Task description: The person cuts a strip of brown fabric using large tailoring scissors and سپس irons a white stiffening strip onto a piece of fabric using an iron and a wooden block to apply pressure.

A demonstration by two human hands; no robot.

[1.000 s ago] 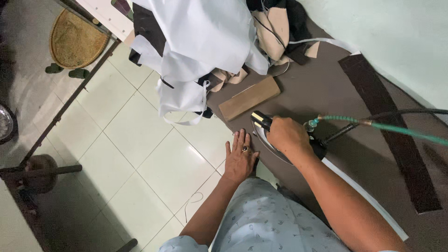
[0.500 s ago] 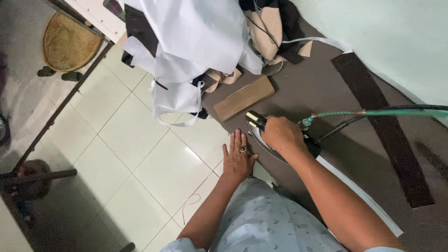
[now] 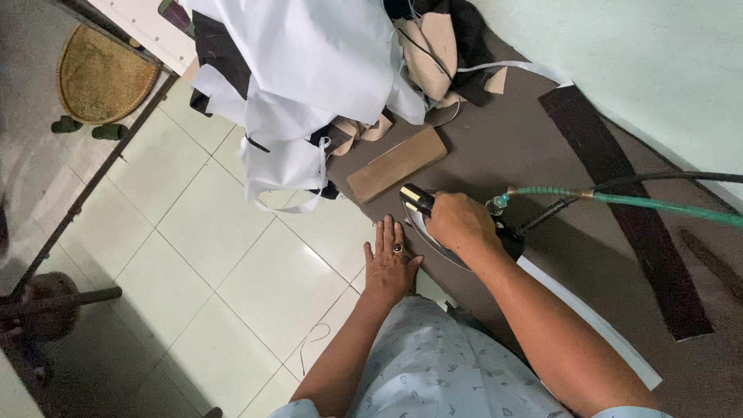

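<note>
Right hand (image 3: 458, 224) gripping iron (image 3: 433, 220), left hand (image 3: 391, 263) beside

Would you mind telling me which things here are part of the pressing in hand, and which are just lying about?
In hand:
right hand gripping the iron
left hand flat at the table edge
white strip under the iron
green hose running to the iron

Lying about:
wooden block
heap of white fabric
dark strip
round woven mat on the floor
</note>
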